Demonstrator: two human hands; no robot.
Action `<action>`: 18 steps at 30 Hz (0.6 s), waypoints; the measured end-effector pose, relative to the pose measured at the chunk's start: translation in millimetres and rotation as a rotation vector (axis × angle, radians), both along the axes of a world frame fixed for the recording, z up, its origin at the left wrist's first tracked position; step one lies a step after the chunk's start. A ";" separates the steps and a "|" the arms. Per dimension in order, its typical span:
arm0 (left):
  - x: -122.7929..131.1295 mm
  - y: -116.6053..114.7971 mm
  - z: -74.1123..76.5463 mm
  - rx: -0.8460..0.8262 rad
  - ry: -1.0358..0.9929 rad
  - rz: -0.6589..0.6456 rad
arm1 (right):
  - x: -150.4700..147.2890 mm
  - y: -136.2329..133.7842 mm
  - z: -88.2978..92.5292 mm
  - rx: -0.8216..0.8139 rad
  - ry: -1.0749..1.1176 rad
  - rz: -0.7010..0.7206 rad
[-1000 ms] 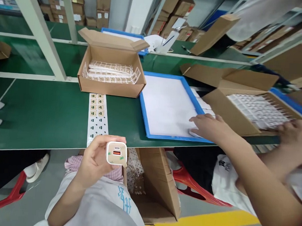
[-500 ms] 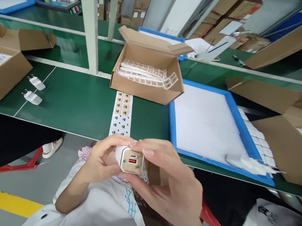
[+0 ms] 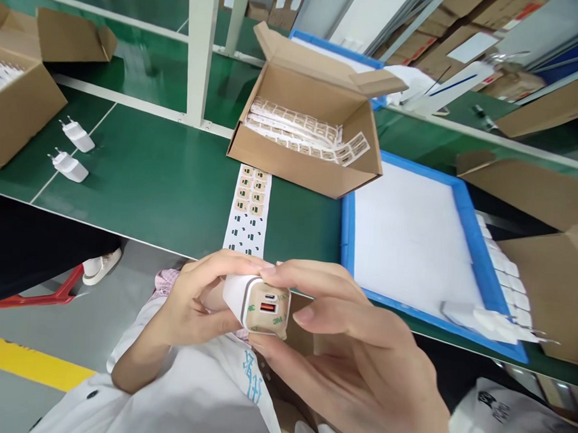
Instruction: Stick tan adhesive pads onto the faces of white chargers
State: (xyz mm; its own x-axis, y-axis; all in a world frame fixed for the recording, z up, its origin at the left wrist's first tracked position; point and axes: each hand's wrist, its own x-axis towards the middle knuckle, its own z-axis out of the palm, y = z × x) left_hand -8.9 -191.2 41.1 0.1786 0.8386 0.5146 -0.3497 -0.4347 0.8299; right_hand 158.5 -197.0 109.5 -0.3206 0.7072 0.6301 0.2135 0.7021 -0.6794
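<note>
One green bench (image 3: pixel 141 191) ran across the frame w/ three open cartons: L. carton (image 3: pixel 19 125) upper L, ctr. carton (image 3: pixel 300 169) upper ctr, R. carton (image 3: pixel 549 285) far R. Two blue-rimmed trays showed, the near tray (image 3: pixel 408 228) R of ctr & the rear tray (image 3: pixel 327 48) top ctr. Two bare hands met lwr ctr around one white charger (image 3: pixel 256 314), its tan face tilted up. The R. hand (image 3: pixel 369 360) pinched the front end, thumb at the lwr edge & a fingertip at the upper, another finger curled just beside the face. The L. hand (image 3: pixel 194 305) pinched the body from the other end, fingers above, thumb below. One sticker strip (image 3: pixel 249 218) lay ctr, bearing eight tan stickers (image 3: pixel 244 182), two cols. of four. Two loose chargers (image 3: pixel 69 167) lay mid-L, prongs to upper L. Two ports (image 3: pixel 268 307) showed in the held charger's face.

Around: an upright post (image 3: pixel 200 53) blocked part of the bg; a yellow floor line (image 3: pixel 33 362) crossed lwr L; a co-worker's shoe (image 3: pixel 103 266) showed mid-L. The ctr. carton hid part of the rear tray; the L. hand, the strip's near end. White pcs. (image 3: pixel 480 317) at the near tray's lwr R corner were too blurred to count.
</note>
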 end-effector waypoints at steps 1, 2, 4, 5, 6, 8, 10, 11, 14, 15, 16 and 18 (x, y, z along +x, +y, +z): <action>-0.5 -0.8 0.1 -0.014 0.007 0.007 | 0.5 0.2 0.8 -0.018 0.006 0.002; -0.8 -1.9 0.3 -0.032 0.010 0.019 | 0.7 0.5 1.7 -0.043 0.015 0.002; -1.3 -4.3 1.8 -0.072 0.007 0.043 | -0.1 1.3 2.7 -0.098 0.038 0.008; -1.3 -5.5 3.1 -0.098 0.002 0.048 | -1.0 1.7 2.6 -0.122 0.051 0.009; -1.1 -6.7 4.7 -0.128 -0.007 0.049 | -2.2 2.0 1.9 -0.137 0.064 0.003; -0.1 -8.6 8.5 -0.199 -0.036 0.044 | -4.8 2.0 -1.1 -0.135 0.086 -0.015; 1.4 -9.7 12.1 -0.264 -0.068 0.038 | -7.0 1.3 -5.3 -0.117 0.108 -0.043; 2.3 -9.9 13.4 -0.288 -0.082 0.034 | -7.8 0.9 -7.4 -0.113 0.114 -0.056; 4.2 -9.8 15.4 -0.312 -0.108 0.020 | -8.8 0.1 -11.5 -0.125 0.118 -0.082; 4.4 -9.7 15.6 -0.316 -0.105 0.018 | -8.6 0.3 -12.0 -0.126 0.116 -0.086; 4.5 -9.7 15.7 -0.323 -0.098 0.017 | -8.1 0.6 -12.2 -0.122 0.113 -0.089; 4.3 -9.8 15.9 -0.337 -0.087 0.014 | -6.3 1.8 -12.4 -0.106 0.095 -0.091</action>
State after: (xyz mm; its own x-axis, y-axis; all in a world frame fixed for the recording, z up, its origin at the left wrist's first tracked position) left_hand -4.6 -200.9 56.9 0.1338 0.9661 0.2206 -0.4214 -0.1460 0.8951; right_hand 152.2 -195.2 97.1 -0.1944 0.7949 0.5748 0.2040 0.6059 -0.7689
